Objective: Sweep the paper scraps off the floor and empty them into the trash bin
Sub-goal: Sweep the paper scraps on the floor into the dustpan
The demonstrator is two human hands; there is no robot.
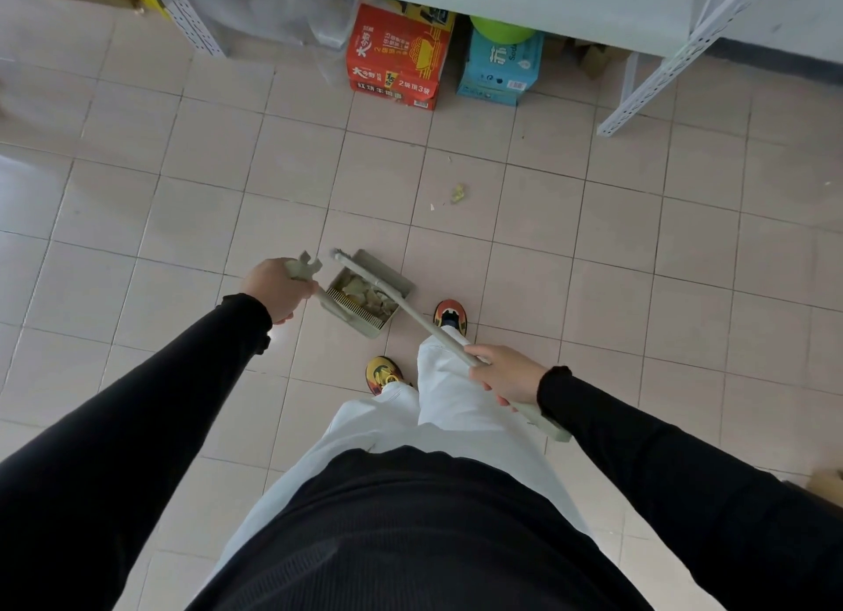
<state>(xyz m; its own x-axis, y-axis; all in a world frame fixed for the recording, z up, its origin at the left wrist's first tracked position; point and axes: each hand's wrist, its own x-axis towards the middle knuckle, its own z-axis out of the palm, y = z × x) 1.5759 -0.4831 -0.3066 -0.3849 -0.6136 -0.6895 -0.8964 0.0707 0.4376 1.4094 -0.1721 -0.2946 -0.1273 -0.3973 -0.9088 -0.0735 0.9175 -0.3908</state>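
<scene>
Two scraps [458, 193] on open tile [538, 227] beyond dustpan [387, 276], broom [413, 314]

Red carton [398, 58]: "2袋顶3袋" and "红烧牛肉面" on front face. Blue carton [499, 70]: barcode label, lettering too blurred.

Colours and patterns, floor-sweeping scene

Floor [593, 254]: pale pinkish-beige tiles, grey grout grid. Dustpan [393, 276] and broom [410, 311]: matching grey-green. Scraps [365, 296]: pale yellow-green. Sleeves [182, 382]: black. Trousers [447, 382]: white. Shoes [383, 373]: yellow, orange and black patches. Carton [397, 58]: red, with yellow and white print. Box [499, 72]: light blue, with a lime-green thing [502, 29] above it. Shelf frame [675, 58]: white, perforated.
</scene>
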